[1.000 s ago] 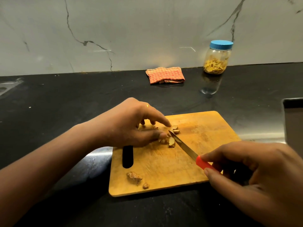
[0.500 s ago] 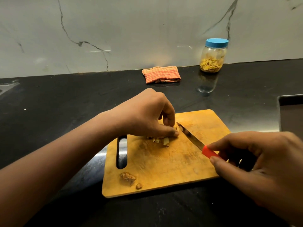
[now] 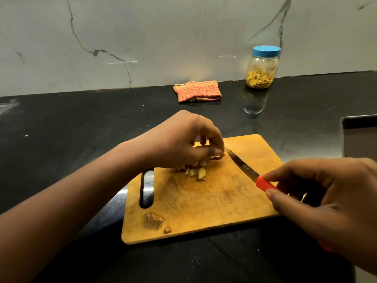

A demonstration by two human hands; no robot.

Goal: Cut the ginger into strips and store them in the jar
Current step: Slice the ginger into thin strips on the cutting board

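Left hand (image 3: pixel 179 146) pinches ginger pieces (image 3: pixel 201 172) on the cutting board (image 3: pixel 214 203); right hand (image 3: pixel 330 201) grips the knife (image 3: pixel 242 167) by its handle.

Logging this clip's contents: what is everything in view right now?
counter: one, black, across the view
wall: one, grey marble, behind
board: one, wooden, on the counter, centre
ginger: several pieces, pale, mid-board
scraps: two, brown, board's near left corner
knife: one, red handle, blade over the board, tip by the ginger
jar: one, clear, blue lid, yellow strips inside, back right by the wall
cloth: one, orange checked, folded, by the wall
metal thing: one, grey, cut off at the right edge
left hand: pinches the ginger
right hand: grips the knife handle
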